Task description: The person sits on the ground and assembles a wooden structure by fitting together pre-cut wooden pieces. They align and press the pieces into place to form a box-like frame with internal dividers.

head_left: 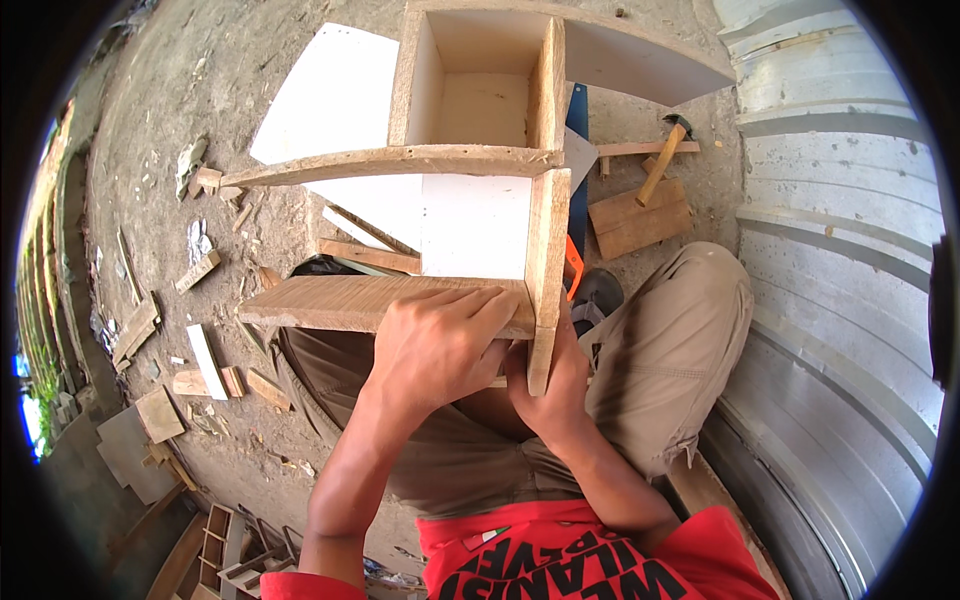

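Note:
A wooden frame (390,160) with compartments and white inner faces rests in front of my crossed legs. My left hand (440,335) is wrapped over the near plank (330,303), close to its right end. That end meets an upright wooden piece (546,230) at a corner. My right hand (556,385) grips the lower end of the upright piece, its fingers partly hidden behind the wood. Beyond the middle plank, a square compartment (485,110) faces up, and a white panel (330,95) spreads to its left.
At the right, a hammer (655,175) lies across a brown wood block (640,220). A saw with a blue blade (578,200) and orange handle (573,268) sits beside the frame. Wood offcuts (207,362) litter the ground at left. A corrugated metal wall (830,200) rises at right.

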The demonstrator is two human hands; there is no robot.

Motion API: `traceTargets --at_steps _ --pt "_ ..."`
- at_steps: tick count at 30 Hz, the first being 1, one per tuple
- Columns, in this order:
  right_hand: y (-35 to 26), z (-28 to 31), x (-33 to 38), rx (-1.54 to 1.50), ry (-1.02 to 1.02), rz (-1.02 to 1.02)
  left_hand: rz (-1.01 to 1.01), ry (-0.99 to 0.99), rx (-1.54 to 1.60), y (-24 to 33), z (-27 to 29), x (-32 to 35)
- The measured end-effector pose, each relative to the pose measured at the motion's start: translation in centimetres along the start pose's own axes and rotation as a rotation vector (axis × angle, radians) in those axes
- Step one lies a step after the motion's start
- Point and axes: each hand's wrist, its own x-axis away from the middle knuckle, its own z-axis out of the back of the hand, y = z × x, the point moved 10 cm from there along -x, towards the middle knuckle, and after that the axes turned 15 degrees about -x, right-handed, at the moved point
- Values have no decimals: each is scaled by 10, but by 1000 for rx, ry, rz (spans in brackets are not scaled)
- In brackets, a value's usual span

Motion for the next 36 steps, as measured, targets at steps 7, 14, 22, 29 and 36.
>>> traceTargets --at_steps 7,14,22,29,36 --pt "2 -1 1 -42 7 -15 -2 24 -14 0 -1 3" --pt "-1 0 1 -24 30 42 22 -40 -44 -2 -5 5" --pt "-9 2 0 -26 69 122 34 -31 -81 -3 -5 4" --pt "-8 1 -1 -73 83 130 18 10 -116 -3 -2 5" --pt "-12 2 -1 -75 80 152 -4 54 -125 1 1 6"
